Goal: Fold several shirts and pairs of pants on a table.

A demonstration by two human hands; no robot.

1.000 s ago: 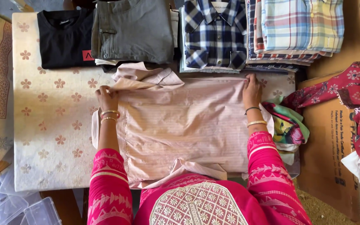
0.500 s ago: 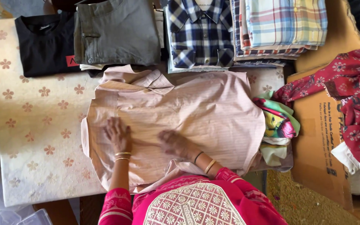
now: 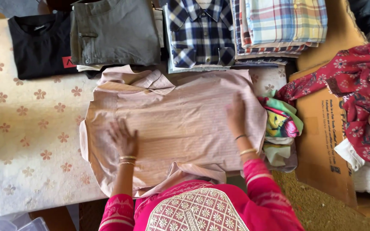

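Note:
A pale pink striped shirt (image 3: pixel 172 124) lies spread flat, back up, on a cream cloth with a flower print (image 3: pixel 26 128); its collar points to the far left. My left hand (image 3: pixel 123 139) presses flat on the shirt's left part, fingers apart. Flat on the shirt's right part, near its edge, rests my right hand (image 3: pixel 236 116). Both wrists carry bangles. Neither hand holds anything.
Folded clothes line the far edge: a black T-shirt (image 3: pixel 39 45), a grey shirt (image 3: pixel 114 32), a dark blue checked shirt (image 3: pixel 200 32) and a stack of pale checked shirts (image 3: pixel 281 25). A colourful cloth (image 3: pixel 281 124), brown cardboard (image 3: pixel 326 137) and red flowered fabric (image 3: pixel 356 94) lie to the right.
My hands moved from the shirt's outer edges to its middle, then apart again: the left now rests left of centre, the right has slid out to the right edge.

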